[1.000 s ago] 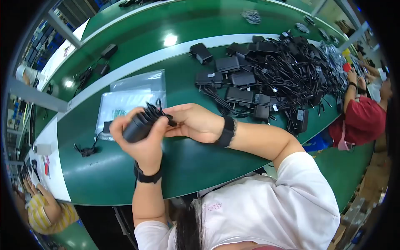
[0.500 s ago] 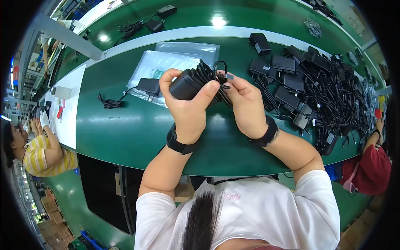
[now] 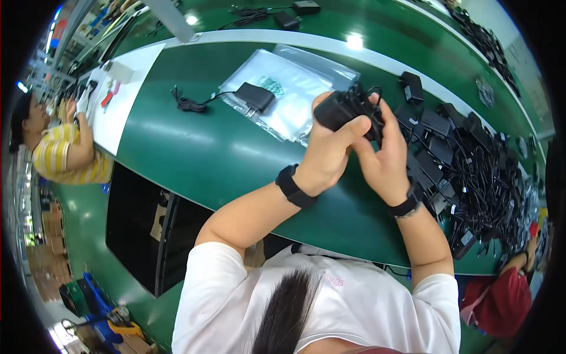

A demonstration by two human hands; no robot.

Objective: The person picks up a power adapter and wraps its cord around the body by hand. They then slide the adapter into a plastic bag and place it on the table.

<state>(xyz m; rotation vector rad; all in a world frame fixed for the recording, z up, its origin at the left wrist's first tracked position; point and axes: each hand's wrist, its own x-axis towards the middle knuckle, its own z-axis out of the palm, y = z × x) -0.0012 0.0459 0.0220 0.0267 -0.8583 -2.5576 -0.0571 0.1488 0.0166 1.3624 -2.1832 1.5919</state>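
Above the green table, a black power adapter (image 3: 332, 112) with its cable bundled against it is held up between both hands. My left hand (image 3: 330, 147) is closed round the adapter body, its thumb across the front. At the cable bundle (image 3: 357, 101), my right hand (image 3: 386, 156) is closed with its fingers on the looped cord. The cable end among those fingers is partly hidden. Left of the hands, another adapter (image 3: 254, 96), its cord bundled, lies on clear plastic bags (image 3: 283, 76).
A heap of black adapters and tangled cables (image 3: 471, 165) covers the table's right side. One adapter (image 3: 411, 87) stands apart behind it. More adapters (image 3: 287, 20) lie beyond the white ledge (image 3: 236, 38). A person in yellow stripes (image 3: 71, 144) is at left, a red sleeve (image 3: 501, 304) at right.
The view has turned, so the table appears tilted and my hands sit further right in the picture. Both still hold the adapter; the cord loop above my right fingers looks smaller.
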